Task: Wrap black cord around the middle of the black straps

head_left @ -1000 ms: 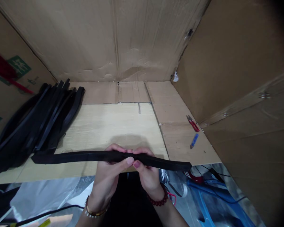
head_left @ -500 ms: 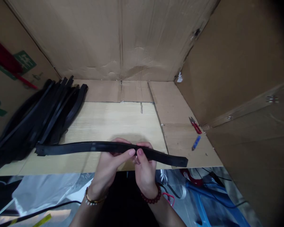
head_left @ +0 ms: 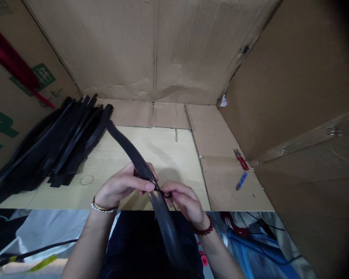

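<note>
Black strip (head_left: 133,154): slants through the left hand (head_left: 122,183), its upper part above the bench (head_left: 174,155) and its lower part past the front edge, over the person's dark clothing; gently curved, its lower end blurred.
Left fingers: clamped on the strip about midway along it; the thumb lies across the near face, the other fingers reach around behind, tips showing beyond the far edge; the strip passes between them.
Right fingers: pinched together on a thin black cord (head_left: 166,195) just beside the strip's right edge; the right hand (head_left: 189,200) does not grip the strip itself.
Cord: runs from by the left thumb tip to the right fingertips, with a small loop there; whether it goes all the way around the strip I cannot tell.
Upper end: near the pile of black strips (head_left: 71,143) at the left of the bench; whether the two touch is unclear.
Rubber band (head_left: 87,184): flat on the bench, between the pile and the left hand.
Red-handled snips (head_left: 241,159): at the right side of the bench, well apart from both hands; a small blue object (head_left: 241,181) lies just nearer the front edge.
</note>
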{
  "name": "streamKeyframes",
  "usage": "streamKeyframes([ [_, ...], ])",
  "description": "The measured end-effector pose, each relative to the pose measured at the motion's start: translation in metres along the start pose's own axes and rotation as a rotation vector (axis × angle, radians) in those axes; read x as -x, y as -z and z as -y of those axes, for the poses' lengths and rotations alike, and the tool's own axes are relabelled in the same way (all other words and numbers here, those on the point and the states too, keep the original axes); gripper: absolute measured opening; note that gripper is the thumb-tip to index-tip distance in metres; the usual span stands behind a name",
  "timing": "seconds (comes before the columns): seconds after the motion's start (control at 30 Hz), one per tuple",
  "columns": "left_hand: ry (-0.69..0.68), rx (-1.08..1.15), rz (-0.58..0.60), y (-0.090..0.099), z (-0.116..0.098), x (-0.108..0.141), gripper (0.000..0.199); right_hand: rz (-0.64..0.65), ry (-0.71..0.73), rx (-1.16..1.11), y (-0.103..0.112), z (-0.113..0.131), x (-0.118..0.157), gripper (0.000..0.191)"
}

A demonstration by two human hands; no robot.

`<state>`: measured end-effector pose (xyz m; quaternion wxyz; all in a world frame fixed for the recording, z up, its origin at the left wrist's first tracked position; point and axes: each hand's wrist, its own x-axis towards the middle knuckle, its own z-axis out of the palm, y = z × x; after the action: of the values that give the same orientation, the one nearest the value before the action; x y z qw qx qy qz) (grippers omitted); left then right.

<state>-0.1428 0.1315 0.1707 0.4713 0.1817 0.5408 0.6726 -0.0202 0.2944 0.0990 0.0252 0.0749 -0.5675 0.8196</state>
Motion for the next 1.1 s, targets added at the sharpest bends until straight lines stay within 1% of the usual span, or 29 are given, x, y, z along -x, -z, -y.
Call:
streamKeyframes([
  [0.07,0.02,-0.059,0.019,-0.004,0.003,-0.003,0.018,-0.06,-0.124,-0.009,0.001,0.008,-0.003,0.04],
  [0.13,0.043,-0.102,0.035,-0.007,0.004,-0.006,0.018,-0.096,-0.221,0.041,-0.005,0.016,-0.005,0.045],
  [0.23,0.086,-0.145,0.071,-0.009,0.003,-0.008,0.018,-0.148,-0.291,0.082,-0.016,0.025,-0.005,0.038],
  [0.3,0.11,-0.156,0.057,-0.008,0.003,-0.007,0.021,-0.201,-0.272,0.123,-0.02,0.025,-0.003,0.032],
  [0.37,0.098,-0.119,-0.032,-0.011,0.007,-0.006,0.031,-0.27,-0.209,0.212,-0.022,0.022,0.0,0.029],
  [0.43,0.028,-0.04,-0.167,-0.019,0.016,-0.006,0.038,-0.361,-0.137,0.321,-0.022,0.017,0.003,0.028],
  [0.5,-0.077,0.056,-0.302,-0.032,0.029,-0.006,0.037,-0.449,-0.066,0.402,-0.024,0.011,0.003,0.029],
  [0.57,-0.145,0.149,-0.424,-0.044,0.043,-0.006,0.034,-0.519,-0.008,0.43,-0.026,0.005,0.003,0.028],
  [0.63,-0.177,0.208,-0.484,-0.051,0.052,-0.006,0.031,-0.566,0.026,0.418,-0.03,0.002,0.002,0.026],
  [0.67,-0.183,0.22,-0.492,-0.053,0.055,-0.005,0.03,-0.578,0.033,0.405,-0.031,0.002,0.002,0.025],
  [0.73,-0.17,0.206,-0.477,-0.05,0.055,-0.003,0.028,-0.572,0.016,0.378,-0.032,0.003,0.002,0.024],
  [0.83,-0.109,0.144,-0.424,-0.041,0.049,0.002,0.027,-0.488,-0.067,0.353,-0.029,0.009,0.002,0.024],
  [0.97,-0.038,0.095,-0.381,-0.033,0.041,0.007,0.026,-0.374,-0.174,0.431,-0.027,0.018,0.005,0.027],
  [1.1,0.005,0.068,-0.335,-0.031,0.039,0.01,0.025,-0.321,-0.215,0.5,-0.028,0.024,0.006,0.032],
])
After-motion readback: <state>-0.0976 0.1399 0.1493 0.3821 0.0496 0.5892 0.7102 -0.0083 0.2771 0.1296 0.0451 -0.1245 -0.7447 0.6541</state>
